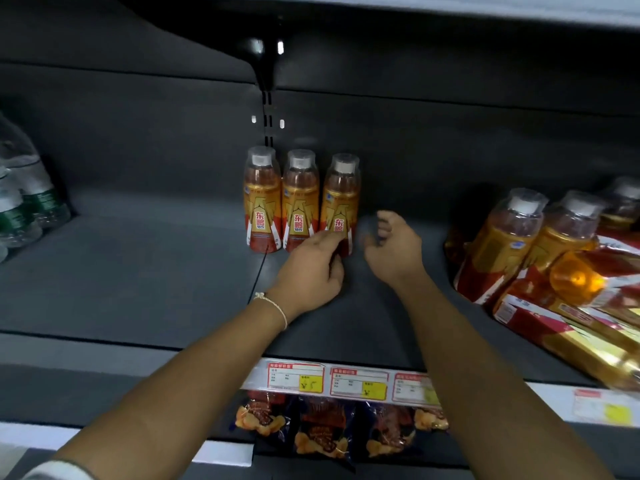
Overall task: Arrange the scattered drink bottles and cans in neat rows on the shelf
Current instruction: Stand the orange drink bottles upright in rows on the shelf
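Up against the shelf's (138, 271) back wall, three orange bottles (300, 202) stand side by side, starting a row. Left hand (311, 268) touches the rightmost bottle's base, probably squaring it; right hand (391, 247) hangs beside it, loosely curled, holding nothing. More bottles (526, 244) lie jumbled toward the right edge.

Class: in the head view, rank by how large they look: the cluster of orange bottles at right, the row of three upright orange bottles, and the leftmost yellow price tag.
1. Cluster of orange bottles, partly because nearer the camera.
2. Row of three upright orange bottles.
3. Leftmost yellow price tag.
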Demonstrator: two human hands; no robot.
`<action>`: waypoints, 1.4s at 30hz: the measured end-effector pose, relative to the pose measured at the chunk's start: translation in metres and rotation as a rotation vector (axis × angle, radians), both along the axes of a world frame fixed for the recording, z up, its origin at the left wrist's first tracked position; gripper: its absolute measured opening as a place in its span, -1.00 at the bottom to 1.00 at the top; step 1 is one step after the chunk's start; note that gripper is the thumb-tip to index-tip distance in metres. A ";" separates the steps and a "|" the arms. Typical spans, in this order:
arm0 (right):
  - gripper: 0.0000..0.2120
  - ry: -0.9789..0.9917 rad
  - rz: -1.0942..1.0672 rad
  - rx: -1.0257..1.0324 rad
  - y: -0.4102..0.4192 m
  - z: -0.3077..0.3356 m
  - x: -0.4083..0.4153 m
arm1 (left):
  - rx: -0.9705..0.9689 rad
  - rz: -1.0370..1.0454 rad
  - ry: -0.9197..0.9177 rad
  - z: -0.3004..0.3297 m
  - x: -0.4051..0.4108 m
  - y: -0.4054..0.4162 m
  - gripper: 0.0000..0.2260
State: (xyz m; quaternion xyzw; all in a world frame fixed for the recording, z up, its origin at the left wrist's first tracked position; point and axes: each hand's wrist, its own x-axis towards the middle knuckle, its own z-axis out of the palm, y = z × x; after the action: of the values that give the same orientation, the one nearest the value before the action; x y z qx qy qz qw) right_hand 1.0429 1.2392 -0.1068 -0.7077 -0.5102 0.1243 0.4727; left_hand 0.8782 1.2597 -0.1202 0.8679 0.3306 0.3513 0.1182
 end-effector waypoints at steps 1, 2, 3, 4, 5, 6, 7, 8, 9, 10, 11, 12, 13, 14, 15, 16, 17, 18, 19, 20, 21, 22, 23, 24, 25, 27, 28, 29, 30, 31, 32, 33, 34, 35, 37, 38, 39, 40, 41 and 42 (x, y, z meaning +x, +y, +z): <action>-0.51 -0.001 -0.015 0.037 -0.009 0.006 0.004 | 0.010 -0.007 -0.008 0.005 0.006 -0.002 -0.59; -0.54 -0.006 -0.028 0.081 -0.018 0.012 0.008 | 0.016 -0.013 -0.014 0.010 0.013 -0.005 -0.58; -0.57 -0.019 -0.040 0.131 -0.028 0.018 0.013 | 0.022 -0.022 -0.018 0.014 0.021 -0.008 -0.57; -0.60 -0.035 -0.052 0.186 -0.038 0.023 0.018 | 0.028 -0.036 -0.023 0.019 0.031 -0.012 -0.56; -0.63 -0.047 -0.066 0.235 -0.048 0.028 0.023 | 0.031 -0.054 -0.028 0.023 0.041 -0.017 -0.56; -0.65 -0.051 -0.079 0.272 -0.058 0.033 0.029 | 0.028 -0.074 -0.031 0.027 0.052 -0.022 -0.56; -0.67 -0.048 -0.092 0.298 -0.067 0.039 0.035 | 0.016 -0.094 -0.035 0.029 0.063 -0.028 -0.56; -0.68 -0.048 -0.104 0.321 -0.076 0.044 0.041 | -0.004 -0.112 -0.038 0.031 0.074 -0.034 -0.56; -0.68 -0.055 -0.119 0.343 -0.084 0.049 0.047 | -0.026 -0.125 -0.038 0.031 0.086 -0.039 -0.56; -0.69 -0.070 -0.139 0.363 -0.091 0.053 0.054 | -0.048 -0.133 -0.032 0.031 0.097 -0.044 -0.56; -0.70 -0.089 -0.165 0.383 -0.098 0.057 0.060 | -0.068 -0.135 -0.021 0.029 0.108 -0.048 -0.56; -0.70 -0.107 -0.193 0.403 -0.105 0.060 0.067 | -0.091 -0.137 -0.006 0.028 0.119 -0.051 -0.55; -0.71 -0.124 -0.217 0.425 -0.112 0.063 0.074 | -0.115 -0.138 0.003 0.027 0.129 -0.054 -0.54; -0.71 -0.140 -0.237 0.441 -0.117 0.064 0.080 | -0.141 -0.139 0.006 0.025 0.139 -0.057 -0.53; -0.71 -0.157 -0.254 0.450 -0.122 0.064 0.087 | -0.167 -0.139 0.004 0.024 0.148 -0.060 -0.52; -0.71 -0.175 -0.267 0.452 -0.126 0.064 0.092 | -0.191 -0.136 0.002 0.023 0.157 -0.062 -0.51; -0.70 -0.192 -0.277 0.450 -0.129 0.064 0.097 | -0.212 -0.133 -0.002 0.022 0.165 -0.064 -0.51; -0.68 -0.210 -0.284 0.446 -0.131 0.063 0.102 | -0.230 -0.136 -0.013 0.021 0.173 -0.066 -0.53; -0.67 -0.225 -0.289 0.438 -0.133 0.062 0.106 | -0.252 -0.145 -0.036 0.020 0.179 -0.068 -0.57; -0.65 -0.234 -0.288 0.420 -0.135 0.061 0.110 | -0.282 -0.154 -0.068 0.020 0.185 -0.070 -0.61; -0.63 -0.238 -0.285 0.392 -0.136 0.061 0.114 | -0.315 -0.155 -0.101 0.020 0.190 -0.071 -0.63; -0.61 -0.241 -0.276 0.353 -0.136 0.060 0.118 | -0.340 -0.147 -0.131 0.020 0.194 -0.073 -0.64; -0.58 -0.240 -0.260 0.308 -0.135 0.060 0.122 | -0.356 -0.133 -0.156 0.020 0.198 -0.073 -0.62; -0.54 -0.227 -0.238 0.260 -0.135 0.061 0.125 | -0.364 -0.114 -0.170 0.019 0.201 -0.074 -0.58; -0.51 -0.201 -0.214 0.215 -0.133 0.061 0.128 | -0.369 -0.093 -0.177 0.018 0.204 -0.074 -0.55; -0.45 -0.151 -0.186 0.146 -0.130 0.062 0.131 | -0.381 -0.052 -0.187 0.015 0.209 -0.074 -0.51; -0.44 -0.147 -0.190 0.126 -0.129 0.062 0.132 | -0.382 -0.035 -0.193 0.014 0.211 -0.073 -0.51; -0.43 -0.149 -0.197 0.112 -0.127 0.062 0.133 | -0.378 -0.022 -0.202 0.014 0.212 -0.072 -0.51; -0.43 -0.147 -0.199 0.103 -0.125 0.063 0.134 | -0.370 -0.014 -0.214 0.013 0.213 -0.071 -0.52; -0.44 -0.139 -0.193 0.100 -0.123 0.064 0.135 | -0.367 -0.015 -0.232 0.013 0.213 -0.069 -0.56; -0.45 -0.126 -0.181 0.100 -0.121 0.065 0.136 | -0.375 -0.027 -0.253 0.013 0.212 -0.067 -0.60; -0.47 -0.116 -0.168 0.105 -0.120 0.066 0.136 | -0.390 -0.044 -0.267 0.013 0.212 -0.064 -0.65; -0.49 -0.112 -0.158 0.113 -0.118 0.067 0.137 | -0.402 -0.061 -0.270 0.012 0.210 -0.061 -0.67; -0.52 -0.116 -0.151 0.122 -0.117 0.068 0.137 | -0.411 -0.077 -0.261 0.013 0.207 -0.058 -0.68; -0.54 -0.114 -0.141 0.120 -0.114 0.065 0.136 | -0.442 -0.108 -0.241 0.014 0.198 -0.049 -0.66; -0.54 -0.096 -0.134 0.103 -0.112 0.062 0.135 | -0.458 -0.120 -0.229 0.016 0.192 -0.042 -0.63; -0.54 -0.070 -0.124 0.081 -0.110 0.058 0.134 | -0.471 -0.134 -0.215 0.017 0.185 -0.036 -0.59; -0.52 -0.043 -0.113 0.059 -0.107 0.053 0.131 | -0.487 -0.157 -0.197 0.020 0.177 -0.029 -0.52; -0.49 -0.016 -0.101 0.036 -0.103 0.048 0.129 | -0.513 -0.189 -0.180 0.023 0.169 -0.023 -0.45; -0.45 0.009 -0.088 0.011 -0.099 0.043 0.125 | -0.544 -0.223 -0.165 0.026 0.160 -0.018 -0.40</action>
State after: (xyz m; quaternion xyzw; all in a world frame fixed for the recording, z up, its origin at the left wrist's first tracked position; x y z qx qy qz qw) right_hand 1.1682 1.1399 -0.0641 -0.7261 -0.4774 0.1036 0.4839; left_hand 1.0386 1.2421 -0.0946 0.8038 0.3046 0.3042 0.4106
